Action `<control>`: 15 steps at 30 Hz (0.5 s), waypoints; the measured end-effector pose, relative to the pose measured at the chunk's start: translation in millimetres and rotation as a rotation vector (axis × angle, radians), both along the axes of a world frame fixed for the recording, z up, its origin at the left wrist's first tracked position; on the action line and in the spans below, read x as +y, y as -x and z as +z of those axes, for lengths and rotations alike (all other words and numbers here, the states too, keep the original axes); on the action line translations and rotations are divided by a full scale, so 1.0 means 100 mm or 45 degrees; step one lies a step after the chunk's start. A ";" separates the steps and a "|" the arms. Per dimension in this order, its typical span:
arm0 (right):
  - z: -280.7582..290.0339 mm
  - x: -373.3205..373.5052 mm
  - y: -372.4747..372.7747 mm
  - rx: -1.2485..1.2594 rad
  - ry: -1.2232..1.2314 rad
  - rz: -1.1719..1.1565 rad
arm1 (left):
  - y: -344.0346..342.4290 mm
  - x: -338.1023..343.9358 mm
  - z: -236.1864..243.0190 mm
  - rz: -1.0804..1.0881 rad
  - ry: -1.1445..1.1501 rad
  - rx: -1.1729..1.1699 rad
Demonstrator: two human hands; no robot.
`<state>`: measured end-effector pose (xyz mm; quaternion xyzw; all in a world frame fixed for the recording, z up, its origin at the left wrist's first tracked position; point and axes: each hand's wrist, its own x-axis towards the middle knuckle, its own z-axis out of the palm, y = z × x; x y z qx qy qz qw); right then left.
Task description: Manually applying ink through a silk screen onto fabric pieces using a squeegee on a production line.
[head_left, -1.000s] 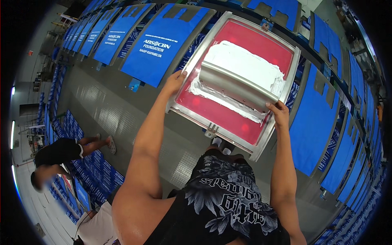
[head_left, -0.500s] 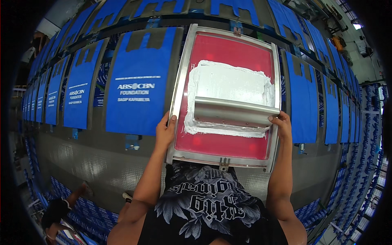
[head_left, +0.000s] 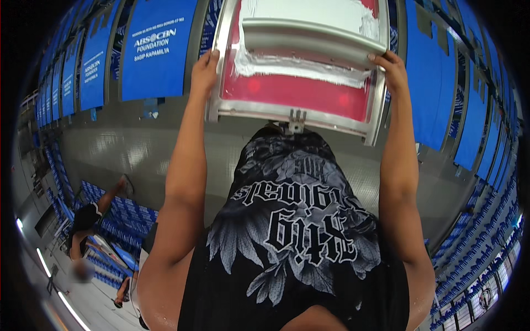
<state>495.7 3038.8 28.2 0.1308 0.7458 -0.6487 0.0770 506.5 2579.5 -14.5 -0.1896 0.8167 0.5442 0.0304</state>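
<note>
Left hand (head_left: 205, 71) of mine is curled around the left rail of the large, rectangular, silver metal frame (head_left: 251, 110), and my right hand (head_left: 393, 69) holds the right rail, its thumb laid on the end of the long, silver metal bar (head_left: 314, 44). The frame is directly before me, its far end outside of view, and it carries a flat, red screen (head_left: 287, 88). At its left there is a blue sheet with white printing (head_left: 157, 77); at its right, another plain blue sheet (head_left: 428, 83). Upon the screen is spread thick, white paste (head_left: 309, 14), and the bar lies across it. Smallest is a grey metal bracket (head_left: 297, 120), at the middle of the near rail.
</note>
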 end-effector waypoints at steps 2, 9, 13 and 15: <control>-0.02 0.03 0.02 0.045 -0.031 0.042 | 0.05 0.05 -0.03 -0.070 -0.150 0.057; 0.01 -0.03 0.01 0.019 0.004 0.031 | 0.02 0.04 -0.08 -0.032 -0.141 0.038; -0.02 -0.02 -0.03 0.038 0.009 0.029 | -0.03 0.10 -0.07 -0.060 -0.143 0.105; 0.00 0.07 -0.03 -0.078 -0.194 0.042 | 0.00 0.18 0.01 -0.175 0.217 0.090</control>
